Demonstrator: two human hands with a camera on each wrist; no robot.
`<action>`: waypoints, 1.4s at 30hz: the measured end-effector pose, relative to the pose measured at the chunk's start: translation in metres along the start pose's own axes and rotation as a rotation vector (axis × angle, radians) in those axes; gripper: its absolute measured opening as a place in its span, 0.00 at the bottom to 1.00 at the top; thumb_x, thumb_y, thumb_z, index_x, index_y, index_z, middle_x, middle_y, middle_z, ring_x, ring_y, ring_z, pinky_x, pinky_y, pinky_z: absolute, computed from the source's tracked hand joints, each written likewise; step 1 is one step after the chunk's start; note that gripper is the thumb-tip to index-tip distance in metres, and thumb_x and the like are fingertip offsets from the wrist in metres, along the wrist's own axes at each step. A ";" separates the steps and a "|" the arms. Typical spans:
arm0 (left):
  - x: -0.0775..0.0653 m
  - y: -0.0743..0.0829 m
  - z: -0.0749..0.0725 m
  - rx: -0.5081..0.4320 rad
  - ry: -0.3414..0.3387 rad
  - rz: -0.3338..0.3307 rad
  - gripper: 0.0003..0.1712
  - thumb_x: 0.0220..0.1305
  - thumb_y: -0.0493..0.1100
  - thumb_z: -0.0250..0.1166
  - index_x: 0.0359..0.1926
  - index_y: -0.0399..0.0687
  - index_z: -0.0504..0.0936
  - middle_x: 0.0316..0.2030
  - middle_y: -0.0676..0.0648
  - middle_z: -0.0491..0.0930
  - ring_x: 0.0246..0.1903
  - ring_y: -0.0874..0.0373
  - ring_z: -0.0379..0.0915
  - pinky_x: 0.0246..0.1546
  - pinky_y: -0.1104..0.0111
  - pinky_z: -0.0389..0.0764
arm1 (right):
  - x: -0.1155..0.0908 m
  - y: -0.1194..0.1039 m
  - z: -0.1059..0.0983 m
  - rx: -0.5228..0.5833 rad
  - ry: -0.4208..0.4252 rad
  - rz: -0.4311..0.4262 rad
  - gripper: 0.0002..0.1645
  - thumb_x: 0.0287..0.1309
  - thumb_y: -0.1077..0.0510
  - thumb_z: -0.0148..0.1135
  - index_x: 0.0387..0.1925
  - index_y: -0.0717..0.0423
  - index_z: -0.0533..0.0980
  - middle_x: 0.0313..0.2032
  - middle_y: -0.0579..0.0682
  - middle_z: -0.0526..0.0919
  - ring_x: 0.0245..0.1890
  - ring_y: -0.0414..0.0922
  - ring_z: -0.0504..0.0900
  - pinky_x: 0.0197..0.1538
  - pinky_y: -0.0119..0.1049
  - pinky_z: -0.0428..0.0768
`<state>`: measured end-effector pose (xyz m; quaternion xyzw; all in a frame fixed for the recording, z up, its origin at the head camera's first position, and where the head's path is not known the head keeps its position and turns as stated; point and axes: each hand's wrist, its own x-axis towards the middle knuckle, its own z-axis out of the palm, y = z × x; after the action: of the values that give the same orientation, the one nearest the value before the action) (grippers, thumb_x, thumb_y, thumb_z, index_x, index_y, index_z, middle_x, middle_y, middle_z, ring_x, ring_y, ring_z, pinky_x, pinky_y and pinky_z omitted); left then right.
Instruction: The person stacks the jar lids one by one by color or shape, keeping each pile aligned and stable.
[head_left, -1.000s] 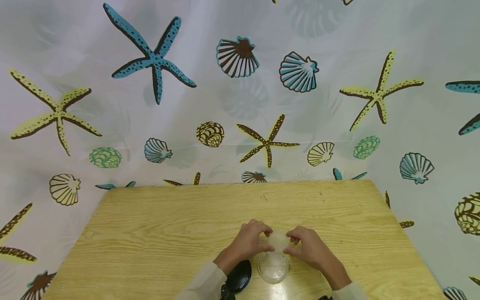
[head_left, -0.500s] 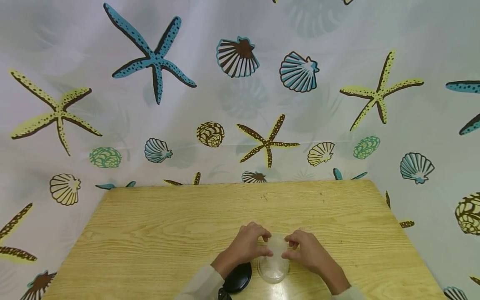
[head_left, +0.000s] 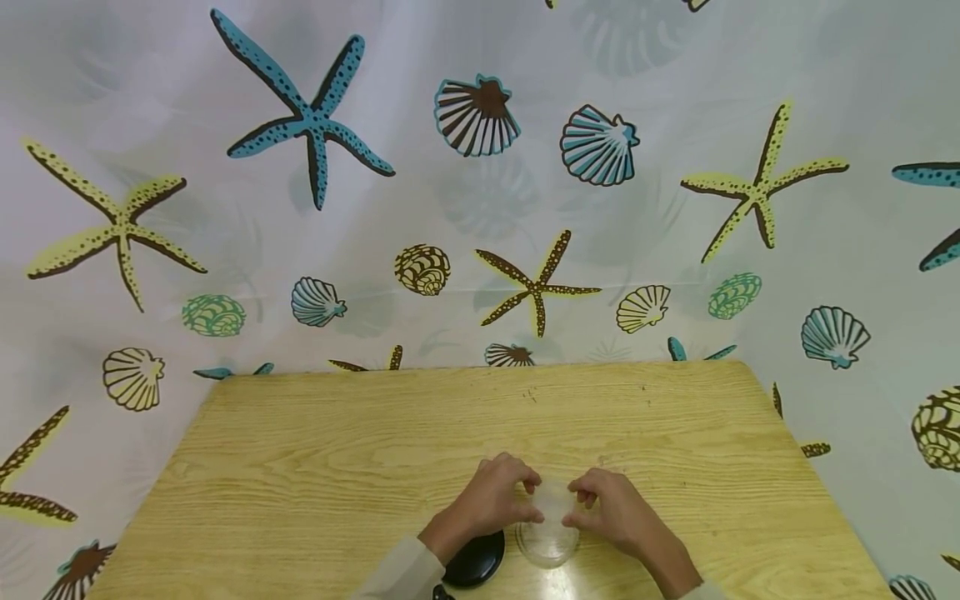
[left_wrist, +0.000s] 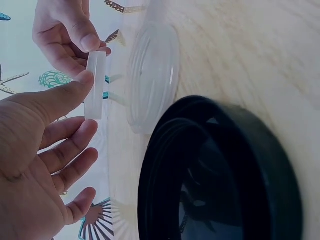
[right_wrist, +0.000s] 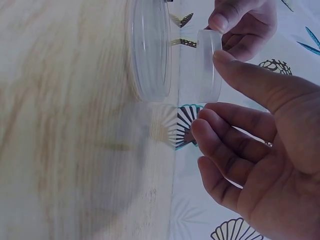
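Note:
Both hands pinch a small translucent round lid (head_left: 553,497) from opposite sides. My left hand (head_left: 495,497) grips its left edge with the thumb low and the fingers behind; my right hand (head_left: 613,510) grips the right edge the same way. In the left wrist view the small lid (left_wrist: 95,92) appears edge-on, raised off the table. A larger clear round lid (head_left: 549,552) lies on the table just below it and is partly covered by it in the head view. The ridged rim of this clear lid (right_wrist: 152,55) shows in the right wrist view.
A black round lid (head_left: 480,560) lies left of the clear one, partly hidden by the left forearm; its hollow side faces the left wrist camera. The wooden table (head_left: 337,467) meets a curtain (head_left: 360,192) printed with starfish and shells at its back and sides.
Both hands have come slightly toward the person with the small lid, which now overlaps more of the larger clear lid. The clear and black lids on the table stay put.

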<state>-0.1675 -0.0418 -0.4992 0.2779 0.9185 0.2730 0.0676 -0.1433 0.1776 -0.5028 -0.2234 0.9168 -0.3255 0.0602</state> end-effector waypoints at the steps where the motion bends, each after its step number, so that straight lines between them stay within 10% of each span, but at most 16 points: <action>1: -0.001 0.000 0.001 0.003 0.002 0.001 0.22 0.46 0.52 0.76 0.42 0.49 0.85 0.33 0.58 0.83 0.40 0.61 0.71 0.45 0.63 0.66 | 0.000 0.000 0.000 0.002 -0.001 0.006 0.25 0.48 0.50 0.72 0.44 0.63 0.80 0.34 0.46 0.81 0.34 0.40 0.77 0.37 0.29 0.76; 42: -0.012 -0.005 0.016 0.098 -0.021 -0.011 0.23 0.44 0.56 0.75 0.40 0.52 0.85 0.31 0.62 0.80 0.40 0.66 0.66 0.45 0.63 0.59 | -0.006 -0.002 0.015 0.033 -0.029 0.020 0.26 0.42 0.49 0.75 0.40 0.62 0.80 0.31 0.45 0.77 0.31 0.39 0.72 0.34 0.27 0.71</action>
<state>-0.1554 -0.0451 -0.5155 0.2787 0.9315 0.2245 0.0651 -0.1332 0.1707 -0.5137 -0.2177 0.9125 -0.3369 0.0804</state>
